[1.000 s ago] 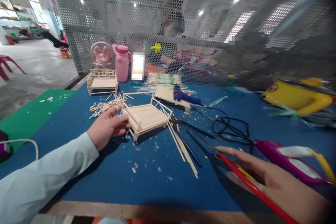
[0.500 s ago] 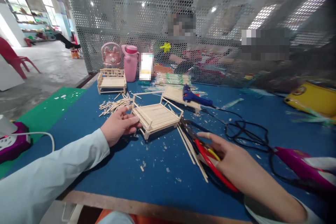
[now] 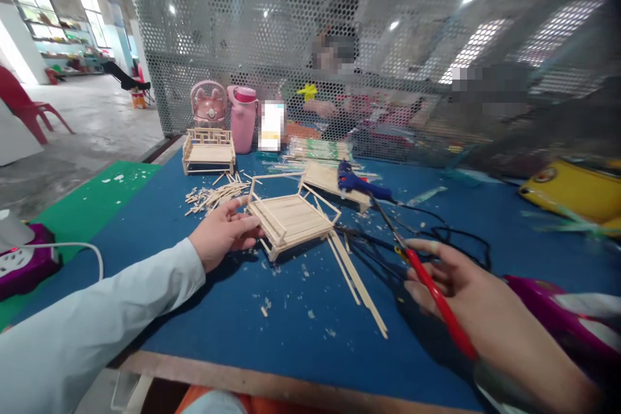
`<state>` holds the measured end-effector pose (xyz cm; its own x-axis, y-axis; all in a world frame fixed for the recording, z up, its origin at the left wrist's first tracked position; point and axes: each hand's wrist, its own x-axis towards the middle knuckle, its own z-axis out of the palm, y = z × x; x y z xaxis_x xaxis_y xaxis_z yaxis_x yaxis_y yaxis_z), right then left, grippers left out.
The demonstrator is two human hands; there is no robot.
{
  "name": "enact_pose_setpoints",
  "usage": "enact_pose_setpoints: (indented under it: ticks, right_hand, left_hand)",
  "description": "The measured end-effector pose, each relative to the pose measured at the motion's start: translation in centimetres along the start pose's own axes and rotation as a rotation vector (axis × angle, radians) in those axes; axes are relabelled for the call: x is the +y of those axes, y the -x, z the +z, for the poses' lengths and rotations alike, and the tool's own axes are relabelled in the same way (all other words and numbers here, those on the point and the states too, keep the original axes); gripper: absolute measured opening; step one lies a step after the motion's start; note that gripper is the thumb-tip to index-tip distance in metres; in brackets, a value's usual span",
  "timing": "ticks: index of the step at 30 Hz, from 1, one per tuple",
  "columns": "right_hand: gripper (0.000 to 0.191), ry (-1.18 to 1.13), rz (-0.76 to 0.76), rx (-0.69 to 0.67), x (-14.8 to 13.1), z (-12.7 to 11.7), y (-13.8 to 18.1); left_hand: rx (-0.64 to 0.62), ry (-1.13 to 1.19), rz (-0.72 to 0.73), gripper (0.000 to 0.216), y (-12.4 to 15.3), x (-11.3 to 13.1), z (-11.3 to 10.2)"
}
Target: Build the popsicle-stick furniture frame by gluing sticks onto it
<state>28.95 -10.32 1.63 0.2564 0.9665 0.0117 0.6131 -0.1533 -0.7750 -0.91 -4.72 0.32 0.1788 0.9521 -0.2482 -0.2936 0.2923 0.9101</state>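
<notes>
A small bed-like model of wooden sticks (image 3: 291, 218) stands on the blue mat (image 3: 204, 297). My left hand (image 3: 224, 233) grips its left end, thumb on the top rail. My right hand (image 3: 466, 291) is lifted above the mat at the right and closed on the red handles of scissors (image 3: 427, 272), whose thin blades point up and left toward the blue glue gun (image 3: 361, 186). Long loose sticks (image 3: 356, 278) lie between my two hands.
A finished stick model (image 3: 208, 151), a pile of short sticks (image 3: 213, 195), pink bottles (image 3: 242, 118), a flat stick panel (image 3: 324, 176) and black cable (image 3: 451, 236) lie farther back. A purple power strip (image 3: 22, 262) sits left, a purple tool (image 3: 567, 310) right. People sit behind the mesh screen (image 3: 310, 45).
My right hand picked the red-handled scissors up from the mat and raised them, blades now pointing up-left. The left hand stayed on the model.
</notes>
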Motion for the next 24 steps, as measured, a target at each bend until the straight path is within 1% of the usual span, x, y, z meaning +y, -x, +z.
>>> enact_pose_setpoints:
  ticks: [3, 7, 10, 12, 14, 16, 18, 19, 20, 21, 23, 24]
  right_hand:
    - [0.052, -0.066, 0.043, 0.087, 0.4, 0.0, 0.7]
    - [0.059, -0.115, 0.04, 0.243, 0.4, 1.0, 1.1]
    - [0.064, -0.235, 0.039, 0.239, -0.3, 1.6, 1.0]
    - [0.065, -0.319, 0.014, 0.238, -0.7, 1.5, 0.9]
    - [0.066, -0.325, -0.027, 0.286, -0.8, 1.2, 1.0]
    - [0.067, -0.243, -0.06, 0.366, -0.6, 1.0, 1.2]
    - [0.065, -0.062, -0.074, 0.448, -0.1, 1.1, 1.5]
    - [0.062, 0.052, -0.078, 0.461, 0.2, 1.2, 1.7]
    - [0.058, 0.166, -0.079, 0.443, 0.3, 1.4, 1.8]
    - [0.052, 0.27, -0.077, 0.393, 0.4, 1.5, 1.8]
    - [0.045, 0.418, -0.068, 0.27, 0.3, 1.8, 1.7]
    - [0.044, 0.472, -0.064, 0.229, 0.2, 1.9, 1.6]
  left_hand:
    - [0.01, -0.04, 0.009, 0.048, -0.2, -0.1, -0.2]
    - [0.047, -0.115, 0.036, 0.042, -0.5, -0.3, -0.4]
    - [0.068, -0.146, 0.047, 0.044, -0.6, -0.3, -0.5]
    - [0.077, -0.156, 0.043, 0.044, -0.6, -0.3, -0.5]
    - [0.083, -0.153, 0.036, 0.044, -0.6, -0.3, -0.5]
    - [0.083, -0.147, 0.034, 0.046, -0.7, -0.3, -0.5]
    - [0.082, -0.153, 0.033, 0.049, -0.7, -0.3, -0.6]
    - [0.081, -0.159, 0.034, 0.049, -0.7, -0.3, -0.6]
    - [0.078, -0.164, 0.036, 0.048, -0.7, -0.3, -0.6]
    - [0.071, -0.169, 0.038, 0.047, -0.8, -0.3, -0.6]
    - [0.055, -0.179, 0.044, 0.043, -0.8, -0.4, -0.7]
    - [0.051, -0.183, 0.046, 0.042, -0.8, -0.4, -0.7]
